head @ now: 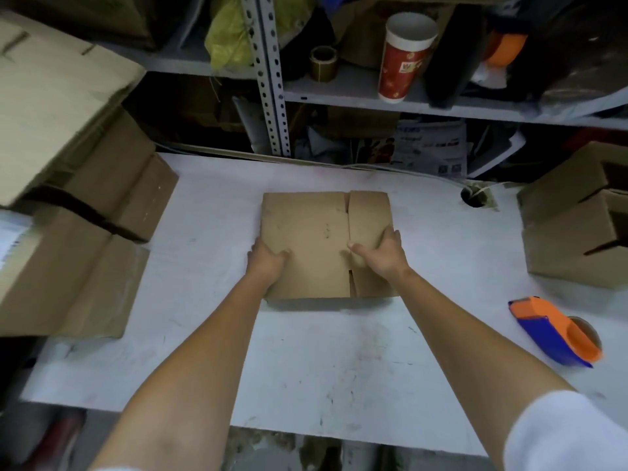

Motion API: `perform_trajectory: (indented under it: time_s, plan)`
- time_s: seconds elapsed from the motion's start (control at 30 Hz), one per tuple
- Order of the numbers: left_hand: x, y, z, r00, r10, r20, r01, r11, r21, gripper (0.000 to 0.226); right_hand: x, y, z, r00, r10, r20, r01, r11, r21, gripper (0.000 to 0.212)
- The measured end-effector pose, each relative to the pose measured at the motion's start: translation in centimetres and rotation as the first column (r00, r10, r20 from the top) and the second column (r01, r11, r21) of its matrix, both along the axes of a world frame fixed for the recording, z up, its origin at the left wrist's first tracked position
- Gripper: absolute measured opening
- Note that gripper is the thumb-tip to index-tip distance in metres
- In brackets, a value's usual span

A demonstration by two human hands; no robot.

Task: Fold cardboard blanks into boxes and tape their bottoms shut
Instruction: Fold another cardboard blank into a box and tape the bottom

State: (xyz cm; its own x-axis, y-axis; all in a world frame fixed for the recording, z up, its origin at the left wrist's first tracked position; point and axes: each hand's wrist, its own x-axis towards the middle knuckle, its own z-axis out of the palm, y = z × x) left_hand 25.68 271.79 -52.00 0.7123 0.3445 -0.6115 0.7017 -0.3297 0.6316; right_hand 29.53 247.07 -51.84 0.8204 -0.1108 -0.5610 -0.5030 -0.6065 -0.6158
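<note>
Closest to the camera, two bare forearms are stretched out over the white table point(306, 362). Further out, the box point(306, 229) is held at the middle of the table, with its closed flaps turned up. The left hand point(268, 258) is closed on the left edge: the thumb is laid on top, and the fingers are hidden over the side. The right hand point(380, 254) is placed on the narrower right flap, with the thumb near the seam and the fingers bent over the right edge, so this flap is both pressed and gripped. No tape can be seen on the seam, so the bottom is judged to be folded but not yet sealed.

The tape dispenser point(557, 334) lies well apart, at the right of the table, and is not touched. A risk is expected from this: one hand must be released to fetch it, and then the flaps may spring up or the seam may open. If tape is put on a crooked gap, the bottom could be closed weakly. The box may also slide when it is pressed by one hand only.

At the left, flat blanks point(68, 273) are stacked; at the right, folded boxes point(574, 232) are standing. Behind, a tape roll point(323, 62) and a red cup point(404, 59) are kept on the shelf point(356, 86).
</note>
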Motion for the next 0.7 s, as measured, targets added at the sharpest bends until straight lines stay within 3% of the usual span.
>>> perform_trajectory:
  time_s: [0.13, 0.27, 0.33, 0.4, 0.47, 0.63, 0.7]
  plan:
    - [-1.1, -1.1, 3.3, 0.989, -0.003, 0.151, 0.012, 0.998, -0.058, 0.063, -2.4, -1.0, 2.5, 0.998, -0.041, 0.058, 0.036, 0.995, 0.088, 0.125]
    - [-1.9, -4.6, 8.5, 0.954, 0.023, 0.298, 0.031, 0.984, -0.176, 0.051, -5.9, -3.3, 7.3, 0.983, -0.1, 0.151, 0.032, 0.915, 0.402, 0.101]
    - [-2.5, -7.0, 10.7, 0.935, 0.02, 0.353, 0.058, 0.976, -0.21, 0.052, -7.7, -5.1, 9.8, 0.977, -0.088, 0.195, -0.016, 0.879, 0.477, 0.089]
    - [-3.3, -9.5, 12.5, 0.913, 0.054, 0.405, 0.063, 0.96, -0.272, 0.049, -9.2, -7.7, 11.7, 0.963, -0.076, 0.258, -0.059, 0.876, 0.479, 0.093]
    - [-4.4, -11.8, 14.1, 0.896, 0.072, 0.439, 0.081, 0.944, -0.321, 0.051, -10.5, -10.9, 12.8, 0.946, -0.052, 0.321, -0.091, 0.905, 0.416, 0.113]
    - [-9.2, -17.5, 17.2, 0.883, -0.079, 0.462, 0.262, 0.901, -0.346, 0.097, -14.3, -18.1, 14.2, 0.927, 0.011, 0.374, -0.101, 0.97, 0.222, 0.139]
    - [-11.2, -19.8, 17.1, 0.893, -0.137, 0.429, 0.295, 0.898, -0.327, 0.086, -15.9, -20.6, 14.3, 0.916, 0.032, 0.4, -0.121, 0.972, 0.201, 0.138]
